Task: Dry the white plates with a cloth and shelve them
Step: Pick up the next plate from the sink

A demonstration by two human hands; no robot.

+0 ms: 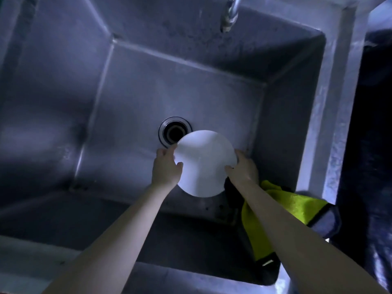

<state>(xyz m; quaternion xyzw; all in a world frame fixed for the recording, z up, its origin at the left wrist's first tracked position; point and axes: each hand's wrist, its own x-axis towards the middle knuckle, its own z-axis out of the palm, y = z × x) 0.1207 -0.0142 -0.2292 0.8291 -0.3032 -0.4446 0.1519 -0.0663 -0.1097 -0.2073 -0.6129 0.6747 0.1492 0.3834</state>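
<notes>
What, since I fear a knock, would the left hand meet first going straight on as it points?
The left hand grips the rim of the white plate, so that comes first; beyond it lies the sink drain, probably well below, though depth is unclear.

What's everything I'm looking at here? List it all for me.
plate: one, white, held over the sink near the drain.
cloth: one, yellow-green with dark trim, under the right forearm at the sink's right side.
sink: one, grey steel, fills most of the view.
drain: one, dark with a metal ring, in the sink floor, partly behind the plate.
tap: one, metal, at the top edge.
left hand: grips the plate's left rim.
right hand: grips the plate's right rim.
</notes>
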